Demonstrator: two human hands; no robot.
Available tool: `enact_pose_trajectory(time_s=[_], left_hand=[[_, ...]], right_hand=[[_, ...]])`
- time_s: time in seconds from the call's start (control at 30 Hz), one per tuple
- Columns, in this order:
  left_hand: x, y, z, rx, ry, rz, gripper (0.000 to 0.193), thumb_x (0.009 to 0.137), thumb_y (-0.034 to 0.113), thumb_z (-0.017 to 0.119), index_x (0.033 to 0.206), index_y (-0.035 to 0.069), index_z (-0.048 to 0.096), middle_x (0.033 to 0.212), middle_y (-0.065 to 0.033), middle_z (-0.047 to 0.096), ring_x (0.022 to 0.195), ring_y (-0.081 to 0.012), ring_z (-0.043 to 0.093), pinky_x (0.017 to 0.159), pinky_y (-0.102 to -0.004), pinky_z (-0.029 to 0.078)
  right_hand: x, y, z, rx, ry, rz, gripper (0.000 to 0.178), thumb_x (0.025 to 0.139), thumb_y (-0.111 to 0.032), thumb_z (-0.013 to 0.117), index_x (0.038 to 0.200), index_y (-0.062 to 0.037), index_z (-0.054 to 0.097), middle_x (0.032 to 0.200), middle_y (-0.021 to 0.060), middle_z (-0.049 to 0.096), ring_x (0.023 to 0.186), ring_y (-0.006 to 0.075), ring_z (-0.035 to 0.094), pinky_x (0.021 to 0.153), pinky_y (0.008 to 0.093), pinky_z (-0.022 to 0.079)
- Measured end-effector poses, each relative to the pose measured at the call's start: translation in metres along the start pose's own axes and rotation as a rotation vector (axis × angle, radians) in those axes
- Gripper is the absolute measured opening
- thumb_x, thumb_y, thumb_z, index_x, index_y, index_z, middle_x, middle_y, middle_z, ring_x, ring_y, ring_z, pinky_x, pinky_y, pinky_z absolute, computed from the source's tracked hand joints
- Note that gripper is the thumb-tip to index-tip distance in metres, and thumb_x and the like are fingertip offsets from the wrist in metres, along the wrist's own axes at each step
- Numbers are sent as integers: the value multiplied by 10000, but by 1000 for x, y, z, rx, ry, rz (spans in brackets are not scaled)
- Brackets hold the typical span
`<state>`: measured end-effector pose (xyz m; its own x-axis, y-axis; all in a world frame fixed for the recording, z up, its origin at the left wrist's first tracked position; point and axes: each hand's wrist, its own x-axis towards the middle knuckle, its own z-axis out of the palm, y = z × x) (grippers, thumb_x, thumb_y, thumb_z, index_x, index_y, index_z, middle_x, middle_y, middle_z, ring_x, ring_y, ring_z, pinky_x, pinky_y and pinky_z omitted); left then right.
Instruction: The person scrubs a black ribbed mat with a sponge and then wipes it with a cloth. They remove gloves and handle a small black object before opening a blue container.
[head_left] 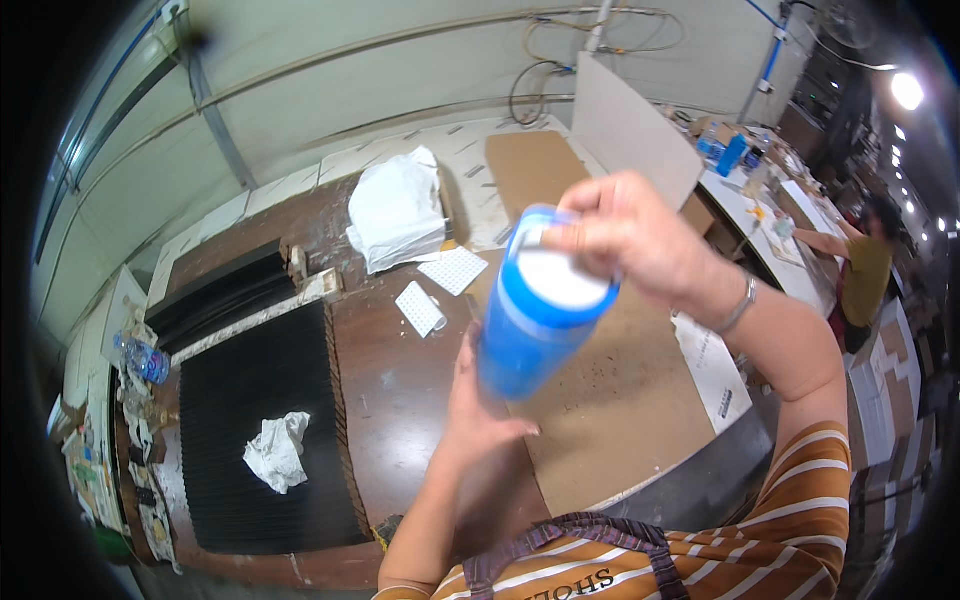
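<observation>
A blue drinking bottle (530, 345) with a white-topped, blue-rimmed lid (567, 277) is tilted in front of me above the table, slightly blurred. My left hand (478, 415) holds its lower side, with the thumb stretched to the right beneath it. My right hand (635, 240) is closed at the top, its fingers gripping the edge of the lid; some fingertips are hidden. Under the bottle lies a brown cardboard sheet (610, 420). Two white dotted sheets (420, 308) lie just beyond my left hand.
To the left, a crumpled white cloth (278, 453) lies on black pleated material (240, 370). Further back are a white wrapped bundle (398, 212) and dark strips (220, 297). A clear plastic bottle (145, 358) stands far left. At right, another person (868, 260) works at a white table (770, 235).
</observation>
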<state>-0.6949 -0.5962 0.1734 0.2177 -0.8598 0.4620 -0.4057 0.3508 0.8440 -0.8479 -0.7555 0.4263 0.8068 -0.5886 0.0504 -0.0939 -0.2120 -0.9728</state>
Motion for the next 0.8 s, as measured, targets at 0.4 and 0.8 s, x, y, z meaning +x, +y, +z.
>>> enact_pose_trajectory(time_s=[0.4,0.8], left_hand=[[-85,122,24,-422,-513,-231,1335,479,352,1016,1555,16,300,1460,-188,488,1361,-351,491,1179,-453,358],[-84,144,32,-322,-720,125,1207,512,398,981,1505,64,383,1388,-185,529,1274,-397,524,1103,-480,413]], right_hand=[[-195,-17,49,-201,-231,-12,264,869,-200,841,847,28,708,726,90,709,646,109,669,577,265,500],[-240,-38,45,-589,-612,-644,329,876,-305,756,706,-107,556,569,43,552,547,280,607,515,393,449]])
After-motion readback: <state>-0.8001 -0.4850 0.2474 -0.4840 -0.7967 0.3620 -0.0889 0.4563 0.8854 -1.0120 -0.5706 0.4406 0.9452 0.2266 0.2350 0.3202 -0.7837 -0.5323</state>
